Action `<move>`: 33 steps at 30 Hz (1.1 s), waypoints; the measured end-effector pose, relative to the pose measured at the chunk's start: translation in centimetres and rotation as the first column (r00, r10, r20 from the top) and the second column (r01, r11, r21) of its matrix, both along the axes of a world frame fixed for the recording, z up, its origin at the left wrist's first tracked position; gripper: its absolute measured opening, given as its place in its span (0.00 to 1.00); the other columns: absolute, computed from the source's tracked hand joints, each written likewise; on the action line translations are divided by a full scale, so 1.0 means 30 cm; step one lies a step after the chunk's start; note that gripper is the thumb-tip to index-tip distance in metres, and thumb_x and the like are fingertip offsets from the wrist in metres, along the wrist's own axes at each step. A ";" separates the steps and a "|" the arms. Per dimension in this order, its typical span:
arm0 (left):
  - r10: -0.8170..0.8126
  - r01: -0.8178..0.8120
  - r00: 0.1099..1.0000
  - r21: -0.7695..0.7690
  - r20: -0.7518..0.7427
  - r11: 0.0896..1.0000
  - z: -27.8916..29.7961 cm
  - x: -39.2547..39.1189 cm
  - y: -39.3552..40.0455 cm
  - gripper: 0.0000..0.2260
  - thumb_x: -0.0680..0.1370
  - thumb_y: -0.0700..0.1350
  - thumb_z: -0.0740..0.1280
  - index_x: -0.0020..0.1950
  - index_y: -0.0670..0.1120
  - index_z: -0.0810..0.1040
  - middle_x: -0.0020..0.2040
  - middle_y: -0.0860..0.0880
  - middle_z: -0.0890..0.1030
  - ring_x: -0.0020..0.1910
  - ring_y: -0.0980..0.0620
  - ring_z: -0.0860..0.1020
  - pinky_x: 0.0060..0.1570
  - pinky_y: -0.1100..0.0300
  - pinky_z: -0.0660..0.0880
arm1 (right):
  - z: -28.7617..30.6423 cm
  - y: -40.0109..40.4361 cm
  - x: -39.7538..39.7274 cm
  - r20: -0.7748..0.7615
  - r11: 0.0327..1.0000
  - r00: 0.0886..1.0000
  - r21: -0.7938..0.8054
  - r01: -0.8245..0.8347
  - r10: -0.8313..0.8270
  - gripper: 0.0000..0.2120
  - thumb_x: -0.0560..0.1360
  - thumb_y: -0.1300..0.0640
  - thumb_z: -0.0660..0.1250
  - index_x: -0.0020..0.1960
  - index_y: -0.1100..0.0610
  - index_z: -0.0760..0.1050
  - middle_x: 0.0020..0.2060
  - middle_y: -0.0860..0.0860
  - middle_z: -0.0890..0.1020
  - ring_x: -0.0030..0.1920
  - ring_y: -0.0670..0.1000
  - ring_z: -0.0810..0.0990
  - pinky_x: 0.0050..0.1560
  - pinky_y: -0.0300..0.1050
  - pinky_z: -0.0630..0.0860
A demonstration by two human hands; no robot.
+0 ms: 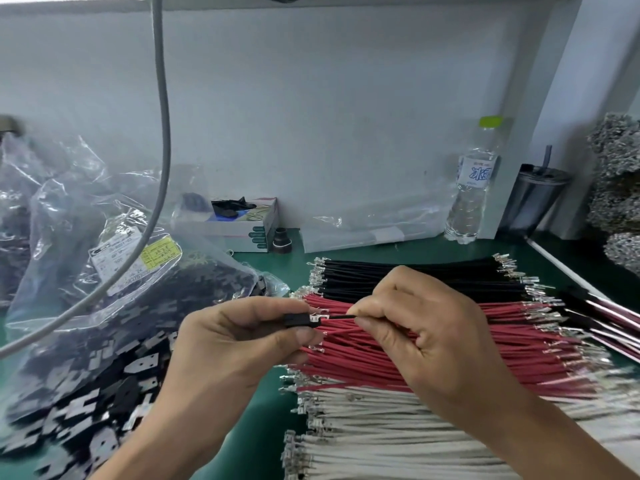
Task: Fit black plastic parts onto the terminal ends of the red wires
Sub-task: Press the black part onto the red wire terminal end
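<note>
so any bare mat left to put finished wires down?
Bare green mat shows between the cardboard box and the black wires, and near the forearms between the parts bag and white wires. The right side is crowded.

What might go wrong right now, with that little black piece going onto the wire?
The metal terminal is only partly inside the black plastic part pinched by the left hand; if it goes in crooked, it may jam or bend. The wire pinched by the right hand looks dark, not red, so it may be the wrong colour for this job. The hands work just above the red wires, so a dropped part could get lost there.
</note>
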State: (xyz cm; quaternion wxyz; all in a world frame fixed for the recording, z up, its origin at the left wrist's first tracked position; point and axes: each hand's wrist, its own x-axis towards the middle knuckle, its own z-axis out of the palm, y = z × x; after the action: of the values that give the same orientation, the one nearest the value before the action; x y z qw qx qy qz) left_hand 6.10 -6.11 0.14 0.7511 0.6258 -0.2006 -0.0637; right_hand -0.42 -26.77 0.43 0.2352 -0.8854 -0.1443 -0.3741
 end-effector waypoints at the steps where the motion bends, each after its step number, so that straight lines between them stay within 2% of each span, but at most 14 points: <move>1: -0.004 0.004 1.000 0.006 0.004 1.000 0.001 -0.003 0.001 0.13 0.60 0.37 0.79 0.44 0.42 0.89 0.41 0.37 0.87 0.39 0.42 0.87 0.36 0.60 0.83 | -0.001 0.000 -0.003 -0.007 1.000 1.000 -0.004 -0.003 0.003 0.08 0.80 0.51 0.67 0.49 0.51 0.84 0.41 0.41 0.77 0.41 0.44 0.78 0.37 0.43 0.76; 6: -0.029 0.024 0.997 0.078 0.071 0.997 -0.004 -0.011 0.002 0.12 0.62 0.37 0.79 0.44 0.44 0.89 0.40 0.39 0.87 0.38 0.45 0.87 0.38 0.60 0.83 | 0.000 0.009 -0.016 -0.055 0.999 0.998 -0.038 0.001 -0.003 0.07 0.80 0.50 0.67 0.48 0.49 0.83 0.41 0.39 0.77 0.42 0.42 0.78 0.40 0.39 0.75; 9: -0.013 -0.001 0.992 0.117 0.123 0.993 -0.017 -0.022 -0.010 0.11 0.62 0.38 0.79 0.42 0.48 0.90 0.38 0.42 0.87 0.35 0.47 0.86 0.38 0.59 0.83 | -0.008 0.022 -0.016 -0.104 1.000 0.995 -0.030 0.008 -0.011 0.08 0.80 0.48 0.64 0.48 0.48 0.82 0.41 0.38 0.75 0.42 0.39 0.75 0.40 0.36 0.71; 13: 0.028 -0.043 0.991 0.116 0.130 0.992 -0.024 -0.018 -0.014 0.12 0.61 0.43 0.80 0.43 0.50 0.90 0.38 0.42 0.87 0.36 0.44 0.87 0.37 0.57 0.84 | -0.020 0.026 -0.013 -0.115 0.999 0.993 -0.002 0.032 -0.033 0.07 0.79 0.49 0.66 0.48 0.48 0.82 0.41 0.38 0.76 0.42 0.41 0.76 0.40 0.38 0.74; 15: 0.022 -0.038 0.991 0.119 0.134 0.992 -0.023 -0.018 -0.012 0.12 0.61 0.44 0.80 0.43 0.51 0.90 0.37 0.43 0.87 0.35 0.45 0.86 0.35 0.60 0.83 | -0.021 0.028 -0.012 -0.089 0.999 0.995 0.010 0.038 -0.037 0.07 0.79 0.50 0.66 0.48 0.50 0.83 0.41 0.39 0.76 0.42 0.41 0.76 0.40 0.38 0.73; 18: 0.021 -0.042 0.986 0.127 0.163 0.991 -0.027 -0.019 -0.008 0.11 0.61 0.41 0.79 0.41 0.51 0.90 0.37 0.44 0.87 0.34 0.49 0.86 0.34 0.65 0.80 | -0.024 0.047 -0.009 -0.040 0.996 0.998 -0.074 0.052 -0.055 0.08 0.80 0.52 0.65 0.48 0.52 0.82 0.41 0.42 0.75 0.41 0.42 0.74 0.40 0.38 0.73; 24: 0.016 -0.041 0.982 0.128 0.189 0.991 -0.031 -0.024 -0.015 0.11 0.63 0.40 0.79 0.42 0.53 0.89 0.38 0.45 0.88 0.35 0.46 0.87 0.36 0.62 0.82 | -0.026 0.044 -0.012 -0.008 0.986 0.998 -0.159 0.055 -0.057 0.06 0.80 0.54 0.67 0.47 0.53 0.81 0.41 0.44 0.76 0.41 0.45 0.75 0.39 0.44 0.75; 28: 0.106 -0.122 0.981 0.093 0.164 0.988 -0.026 -0.006 -0.034 0.09 0.66 0.43 0.77 0.45 0.53 0.88 0.37 0.44 0.87 0.34 0.47 0.86 0.30 0.62 0.79 | -0.006 0.019 -0.010 0.203 0.955 0.962 -0.197 0.223 -0.183 0.04 0.78 0.56 0.71 0.48 0.56 0.84 0.45 0.49 0.80 0.46 0.51 0.76 0.42 0.46 0.75; 29: 0.144 -0.156 0.980 0.074 0.140 0.985 -0.024 0.002 -0.032 0.09 0.66 0.43 0.77 0.45 0.52 0.88 0.37 0.44 0.87 0.34 0.47 0.86 0.29 0.62 0.79 | -0.006 0.022 -0.009 0.211 0.951 0.961 -0.213 0.224 -0.179 0.04 0.78 0.56 0.71 0.48 0.56 0.83 0.45 0.49 0.80 0.46 0.52 0.76 0.42 0.47 0.74; 30: 0.174 -0.180 0.979 0.054 0.107 0.982 -0.024 0.009 -0.026 0.09 0.66 0.43 0.77 0.45 0.51 0.88 0.38 0.44 0.87 0.33 0.48 0.86 0.29 0.62 0.79 | -0.007 0.029 -0.004 0.168 0.949 0.974 -0.248 0.194 -0.155 0.03 0.78 0.56 0.72 0.47 0.55 0.83 0.44 0.49 0.79 0.45 0.51 0.75 0.41 0.47 0.74; 33: 0.196 -0.196 0.981 0.014 0.003 0.981 -0.028 0.021 -0.018 0.10 0.65 0.42 0.78 0.46 0.50 0.88 0.39 0.43 0.87 0.33 0.49 0.85 0.28 0.63 0.78 | -0.012 0.057 0.030 -0.143 0.933 0.978 -0.347 0.094 -0.152 0.03 0.77 0.50 0.72 0.48 0.48 0.83 0.42 0.42 0.78 0.44 0.46 0.73 0.42 0.46 0.76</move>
State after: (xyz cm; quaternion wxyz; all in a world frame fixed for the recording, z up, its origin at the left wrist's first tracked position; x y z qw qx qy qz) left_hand 6.75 -6.64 -0.70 0.7490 0.6479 -0.1382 0.0095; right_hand 0.47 -25.05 0.08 0.0672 -0.9482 -0.1302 -0.2819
